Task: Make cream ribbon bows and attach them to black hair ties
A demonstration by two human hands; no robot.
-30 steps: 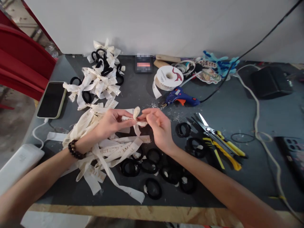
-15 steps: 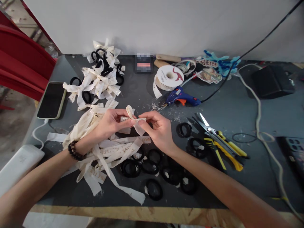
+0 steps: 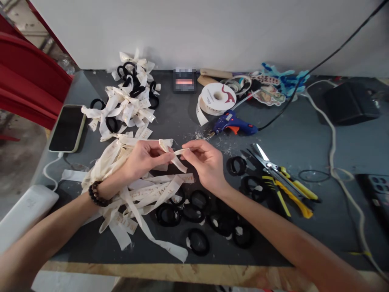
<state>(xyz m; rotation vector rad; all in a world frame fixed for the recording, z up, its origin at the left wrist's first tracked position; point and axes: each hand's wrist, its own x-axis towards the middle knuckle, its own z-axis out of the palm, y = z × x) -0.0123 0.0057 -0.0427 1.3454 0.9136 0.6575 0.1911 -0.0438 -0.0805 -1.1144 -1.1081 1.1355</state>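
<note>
My left hand [image 3: 145,157] and my right hand [image 3: 206,163] together pinch a short cream ribbon strip [image 3: 175,155] above the dark table [image 3: 304,134]; the strip loops between the fingertips and one tail hangs down. Under my left wrist lies a heap of cut cream ribbon strips [image 3: 136,194] with gold lettering. Several black hair ties [image 3: 197,211] lie just below my right hand.
Finished ribbon bows on black ties [image 3: 127,101] are piled at the back left. A ribbon spool [image 3: 217,97], a blue glue gun [image 3: 234,123], yellow-handled scissors [image 3: 282,178], a phone [image 3: 67,127], a white power bank [image 3: 24,211] and cables [image 3: 334,134] lie around.
The ribbon loop that stood up between my fingertips has been pulled flatter and lower. Both hands stayed in nearly the same place.
</note>
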